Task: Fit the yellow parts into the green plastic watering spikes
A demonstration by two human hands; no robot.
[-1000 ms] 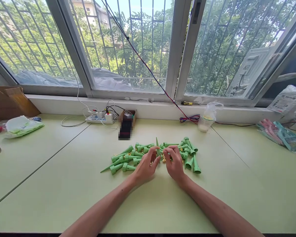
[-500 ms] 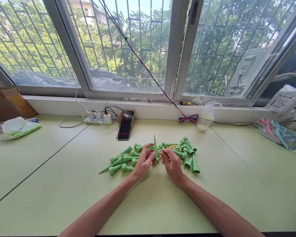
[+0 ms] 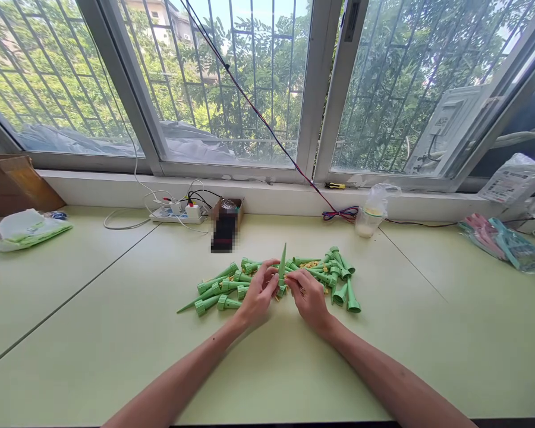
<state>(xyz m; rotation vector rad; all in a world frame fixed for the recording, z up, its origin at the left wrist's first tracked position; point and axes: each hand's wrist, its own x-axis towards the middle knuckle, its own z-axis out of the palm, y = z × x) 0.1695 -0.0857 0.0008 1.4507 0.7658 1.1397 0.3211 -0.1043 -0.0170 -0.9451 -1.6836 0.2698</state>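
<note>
A heap of green plastic cone spikes (image 3: pixel 223 288) lies on the pale green table (image 3: pixel 116 333), with small yellow pieces (image 3: pixel 311 264) mixed in. My left hand (image 3: pixel 257 295) pinches one green spike (image 3: pixel 282 264) and holds it upright, point up, above the heap. My right hand (image 3: pixel 307 297) is closed at the spike's lower end, fingertips meeting those of the left hand. What the right fingers pinch there is too small to make out. More spikes (image 3: pixel 344 284) lie right of my right hand.
Along the window sill sit a power strip with cables (image 3: pixel 178 213), a small brown box (image 3: pixel 226 223) and a plastic cup in a bag (image 3: pixel 371 215). A green-and-white packet (image 3: pixel 27 227) lies far left; pink and teal packets (image 3: pixel 502 242) lie far right. Red-blue wire (image 3: pixel 343 213) hangs from the window.
The spike in my left hand has been raised and stands more upright. Both hands shifted slightly left and closer together at its base.
</note>
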